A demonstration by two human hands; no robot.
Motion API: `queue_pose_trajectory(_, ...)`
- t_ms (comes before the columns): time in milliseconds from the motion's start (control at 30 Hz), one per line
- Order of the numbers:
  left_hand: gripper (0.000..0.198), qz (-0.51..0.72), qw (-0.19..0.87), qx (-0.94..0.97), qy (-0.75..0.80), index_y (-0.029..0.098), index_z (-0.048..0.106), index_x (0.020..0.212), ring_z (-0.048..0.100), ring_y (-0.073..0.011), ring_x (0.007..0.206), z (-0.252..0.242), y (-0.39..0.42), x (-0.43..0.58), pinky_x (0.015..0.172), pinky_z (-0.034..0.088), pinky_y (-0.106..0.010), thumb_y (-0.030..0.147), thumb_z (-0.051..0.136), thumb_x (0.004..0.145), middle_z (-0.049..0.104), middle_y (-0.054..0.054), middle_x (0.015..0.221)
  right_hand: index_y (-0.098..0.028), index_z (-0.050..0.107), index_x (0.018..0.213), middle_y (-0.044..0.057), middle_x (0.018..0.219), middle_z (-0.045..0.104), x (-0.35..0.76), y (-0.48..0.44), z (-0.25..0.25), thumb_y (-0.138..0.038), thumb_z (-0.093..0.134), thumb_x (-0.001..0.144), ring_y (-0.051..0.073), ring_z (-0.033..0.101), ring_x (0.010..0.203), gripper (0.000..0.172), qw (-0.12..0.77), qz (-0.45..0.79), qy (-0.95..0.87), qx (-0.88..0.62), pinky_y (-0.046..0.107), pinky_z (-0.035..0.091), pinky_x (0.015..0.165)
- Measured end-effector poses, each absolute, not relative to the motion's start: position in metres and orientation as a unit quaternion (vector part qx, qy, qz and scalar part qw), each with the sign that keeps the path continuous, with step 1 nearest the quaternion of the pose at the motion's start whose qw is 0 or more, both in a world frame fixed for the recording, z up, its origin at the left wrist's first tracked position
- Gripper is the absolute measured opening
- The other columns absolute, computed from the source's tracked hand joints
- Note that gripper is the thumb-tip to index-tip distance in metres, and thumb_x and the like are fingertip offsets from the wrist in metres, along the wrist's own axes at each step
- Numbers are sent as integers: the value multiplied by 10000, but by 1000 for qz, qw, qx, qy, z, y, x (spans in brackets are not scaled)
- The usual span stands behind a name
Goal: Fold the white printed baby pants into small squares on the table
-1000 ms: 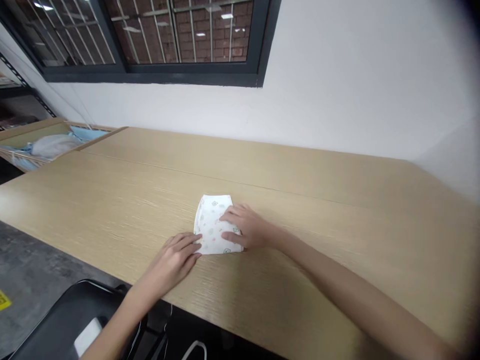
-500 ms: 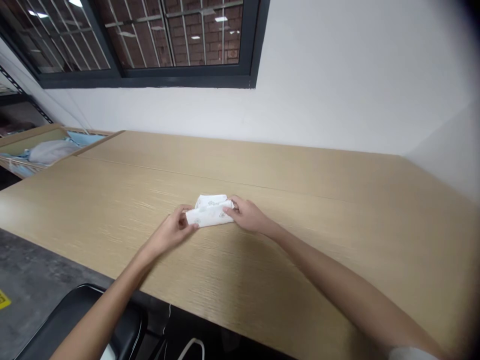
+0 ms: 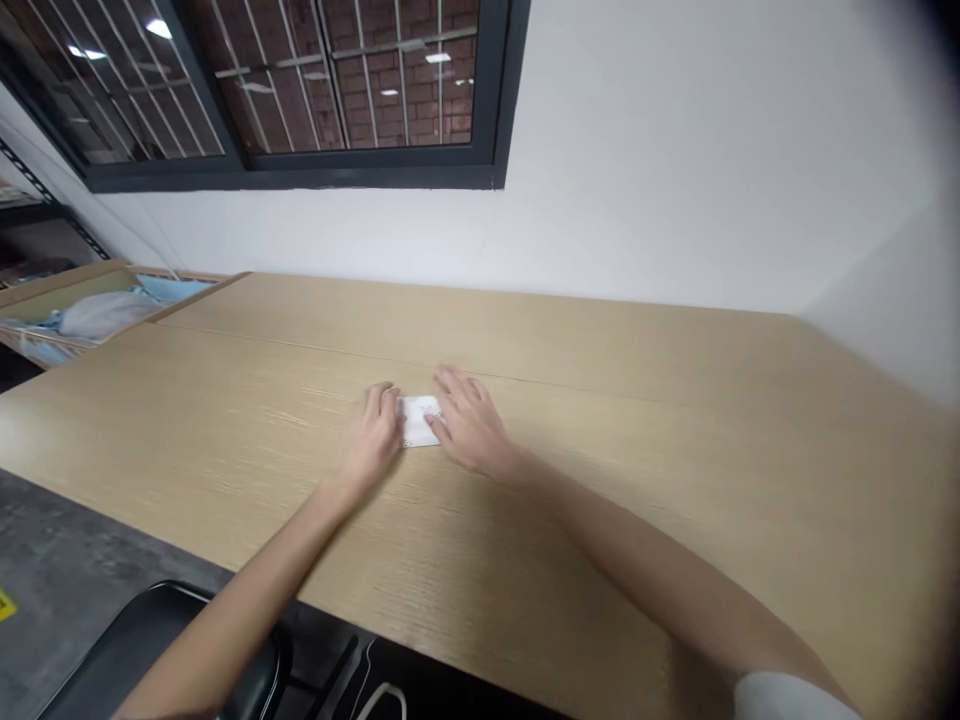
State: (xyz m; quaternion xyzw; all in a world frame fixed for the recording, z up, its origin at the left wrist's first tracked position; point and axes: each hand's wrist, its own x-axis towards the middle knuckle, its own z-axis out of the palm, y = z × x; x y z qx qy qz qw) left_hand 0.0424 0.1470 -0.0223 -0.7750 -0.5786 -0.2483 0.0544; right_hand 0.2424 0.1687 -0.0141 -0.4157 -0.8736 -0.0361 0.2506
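A small folded white cloth (image 3: 420, 421) with a faint print lies flat on the wooden table (image 3: 600, 400). My left hand (image 3: 377, 430) rests on its left end, fingers pressed together and curled over the edge. Over the right end is my right hand (image 3: 469, 418), its fingers spread and slightly blurred, the thumb touching the cloth. Both ends of the cloth are hidden beneath the hands.
At the far left a wooden-edged bin (image 3: 196, 291) holds grey and light blue cloth. A black chair (image 3: 161, 640) stands at the table's front edge. Behind the table are a white wall (image 3: 637, 150) and a dark-framed window (image 3: 375, 170).
The cloth, earlier folded partway and pinched at both ends, is now a flatter, smaller piece. My hands have come closer together and turned palm down, and the right fingers have spread.
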Motion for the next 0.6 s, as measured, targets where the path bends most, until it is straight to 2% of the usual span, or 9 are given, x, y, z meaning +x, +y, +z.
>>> queue_pose_trajectory(67,541,-212,26,-822,-528,103,355,1502,352,-269,1507,-27,145,51,1278,392,-488,260,295,987,393,-169,1573,-68,355,1558,163,1641,308,239,165,-19,-376,295,1071,277,240,1539,579,221,-34,-906,-360,478,224,1246)
queue_pose_trajectory(167,625,-122,-29,-845,-520,120,204,1578,183,-271,1581,-40,142,51,1321,322,-507,382,229,1011,209,-129,1672,-63,324,1581,160,1639,310,245,165,-30,-427,245,1076,267,256,1538,628,170,-12,-920,-354,469,229,1254)
queue_pose_trajectory(267,723,-75,-36,-833,-547,159,141,1596,142,-278,1588,-50,139,35,1324,299,-529,556,208,995,147,-95,1684,-75,320,1589,163,1643,291,263,168,-38,-487,261,1069,278,240,1544,666,143,-4,-925,-351,475,216,1261)
queue_pose_trajectory(367,793,-61,-2,-798,-600,102,212,1579,182,-330,1575,-49,133,17,1313,282,-577,616,220,975,229,-155,1654,-40,305,1589,198,1642,267,283,169,-34,-500,238,1069,304,239,1542,698,122,14,-916,-382,494,220,1256)
queue_pose_trajectory(467,746,-103,73,-773,-622,88,294,1554,225,-388,1554,-36,124,13,1270,310,-623,569,276,985,288,-202,1626,-13,303,1580,234,1644,238,294,166,-23,-545,290,1054,338,216,1545,749,127,32,-910,-393,519,210,1252)
queue_pose_trajectory(533,685,-142,91,-796,-582,156,330,1544,298,-366,1528,-26,121,19,1240,363,-589,553,338,985,334,-173,1616,-52,339,1573,223,1641,269,294,165,-16,-585,380,1025,344,229,1538,765,146,45,-918,-365,520,222,1243)
queue_pose_trajectory(600,646,-163,61,-827,-535,205,383,1508,389,-330,1483,-20,121,27,1217,406,-551,564,409,972,417,-153,1574,-106,381,1560,207,1609,347,291,168,-13,-614,496,970,357,308,1496,787,155,70,-922,-347,531,269,1213)
